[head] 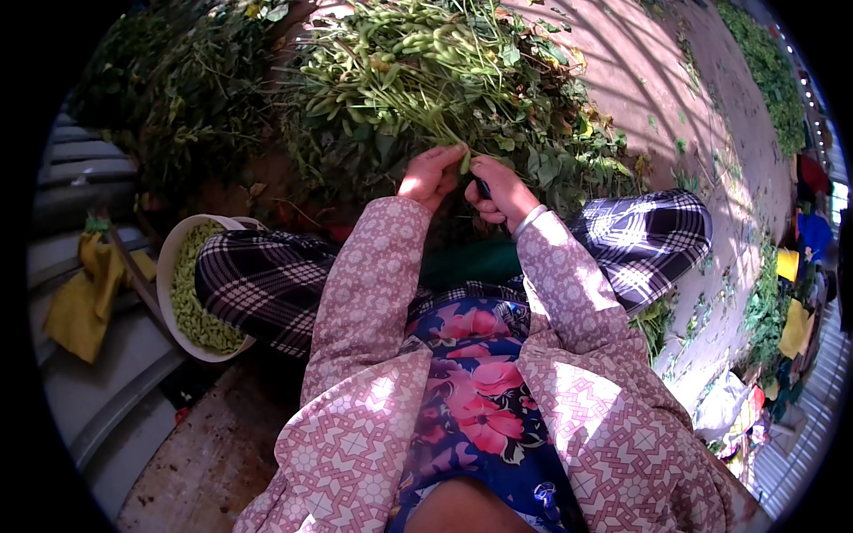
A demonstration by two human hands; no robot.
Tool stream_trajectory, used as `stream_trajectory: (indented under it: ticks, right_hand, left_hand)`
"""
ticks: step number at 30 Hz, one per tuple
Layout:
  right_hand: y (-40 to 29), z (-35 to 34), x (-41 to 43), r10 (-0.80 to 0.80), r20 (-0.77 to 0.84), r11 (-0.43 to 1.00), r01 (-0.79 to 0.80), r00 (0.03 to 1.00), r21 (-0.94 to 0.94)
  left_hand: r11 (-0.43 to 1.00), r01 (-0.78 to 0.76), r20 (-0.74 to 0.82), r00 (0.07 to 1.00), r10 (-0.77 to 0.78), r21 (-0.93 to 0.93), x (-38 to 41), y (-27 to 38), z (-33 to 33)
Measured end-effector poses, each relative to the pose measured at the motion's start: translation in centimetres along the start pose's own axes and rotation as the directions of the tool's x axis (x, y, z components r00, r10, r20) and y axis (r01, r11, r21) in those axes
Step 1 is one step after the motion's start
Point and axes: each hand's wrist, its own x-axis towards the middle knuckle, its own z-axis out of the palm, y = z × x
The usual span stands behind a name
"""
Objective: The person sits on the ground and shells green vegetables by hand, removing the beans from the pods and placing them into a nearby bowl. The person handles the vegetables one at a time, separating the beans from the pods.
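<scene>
My left hand (433, 174) pinches a green bean pod (465, 163) and thin stems at the front of a heap of cut bean plants (400, 86), which look like soybeans. Close beside it, my right hand (503, 190) has its fingers curled around a small dark tool handle (482, 188). The working end of that tool is hidden. Thumb and forefinger of the right hand are near the same pod. Many plump pods hang on the stems beyond both hands.
Beside my left knee stands a white bucket (166, 300) holding picked green pods (193, 293). A yellow cloth (90, 293) hangs at the far left near corrugated metal sheeting (86, 166). More leafy plants (200, 113) lie at the upper left. Bags and cloths line the right side.
</scene>
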Motion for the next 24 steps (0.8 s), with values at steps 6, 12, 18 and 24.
stream_trajectory:
  ticks: [6, 12, 18, 24]
  right_hand:
    - [0.7, -1.5, 0.8, 0.027, 0.273, 0.958, -0.103, 0.961, 0.267]
    - [0.1, -0.8, -0.3, 0.007, 0.142, 0.988, -0.028, 0.990, 0.151]
    - [0.6, -1.8, 0.1, -0.015, 0.170, 0.963, -0.031, 0.985, 0.267]
    - [1.5, -0.1, 0.9, -0.467, -0.112, 0.840, 0.400, 0.877, -0.367]
  left_hand:
    - [0.950, 0.136, 0.239, 0.969, -0.068, -0.281, 0.8, -0.3, -1.0]
    - [0.958, -0.045, 0.060, 0.998, 0.029, 0.285, -0.2, 0.8, 1.0]
    - [0.992, -0.043, 0.098, 0.995, 0.031, 0.119, 0.0, 0.4, 0.5]
    - [0.977, -0.102, 0.075, 0.993, 0.089, 0.187, 0.3, 0.1, 1.1]
